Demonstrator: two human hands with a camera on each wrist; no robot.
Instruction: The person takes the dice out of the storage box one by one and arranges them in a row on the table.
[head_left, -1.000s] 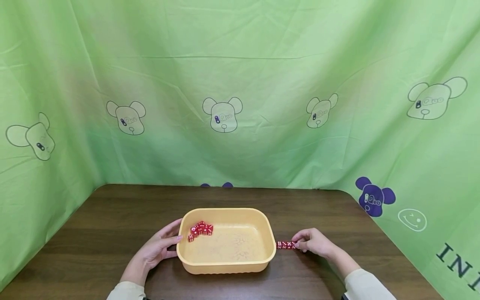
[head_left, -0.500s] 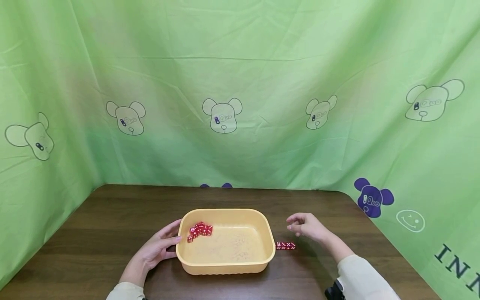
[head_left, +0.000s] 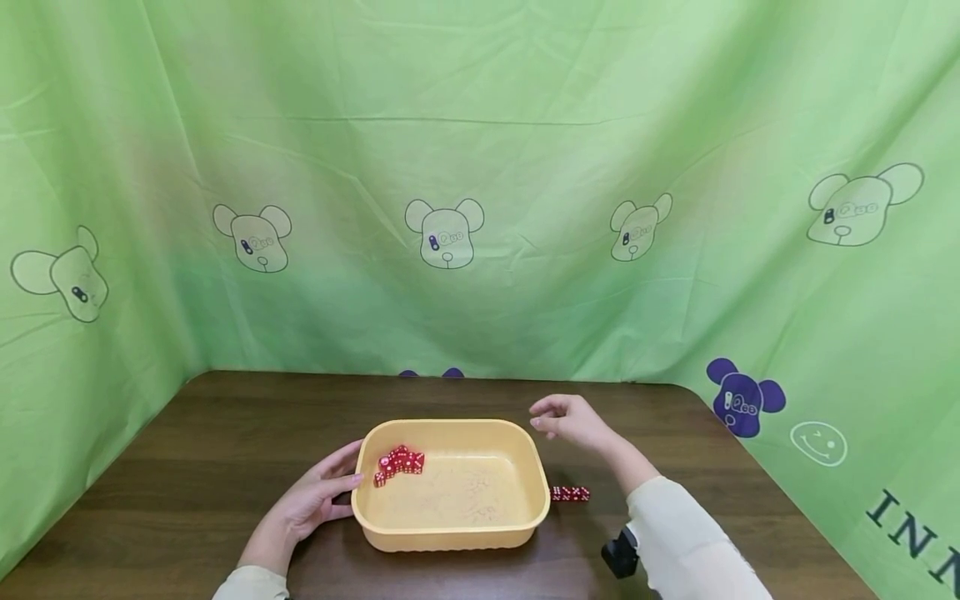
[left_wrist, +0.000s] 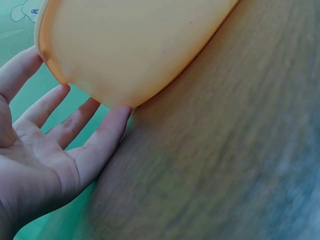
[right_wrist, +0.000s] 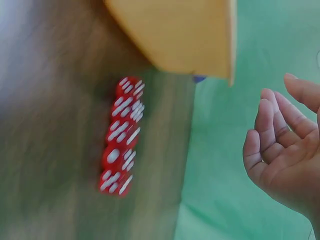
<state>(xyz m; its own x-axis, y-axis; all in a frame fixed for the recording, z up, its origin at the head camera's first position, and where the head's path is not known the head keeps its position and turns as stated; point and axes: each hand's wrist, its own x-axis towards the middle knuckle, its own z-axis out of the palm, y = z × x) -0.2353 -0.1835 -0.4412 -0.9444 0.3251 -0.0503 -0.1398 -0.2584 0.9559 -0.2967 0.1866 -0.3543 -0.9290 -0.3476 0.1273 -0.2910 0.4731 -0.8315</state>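
A yellow plastic basin [head_left: 450, 540] stands on the table, with a cluster of red dice [head_left: 401, 463] at the left of its floor. My left hand [head_left: 315, 500] rests on the basin's left side; in the left wrist view its straight, spread fingertips touch the basin wall [left_wrist: 125, 50]. Just off the basin's right rim my right hand [head_left: 573, 423] is in the air, fingers loosely bent and holding nothing. To the right of the basin a short straight row of red dice [head_left: 572, 493] lies on the table, and the right wrist view shows these dice [right_wrist: 120, 135] lined up face to face.
The brown wooden table [head_left: 225, 433] has a green curtain [head_left: 525, 317] with bear-head drawings behind it and at both sides. A black device [head_left: 621, 553] is strapped at my right wrist, below the sleeve [head_left: 682, 533].
My right hand has let go of the end of the dice row, risen and moved left toward the basin's far right corner. My left hand and the dice inside the basin stay put.
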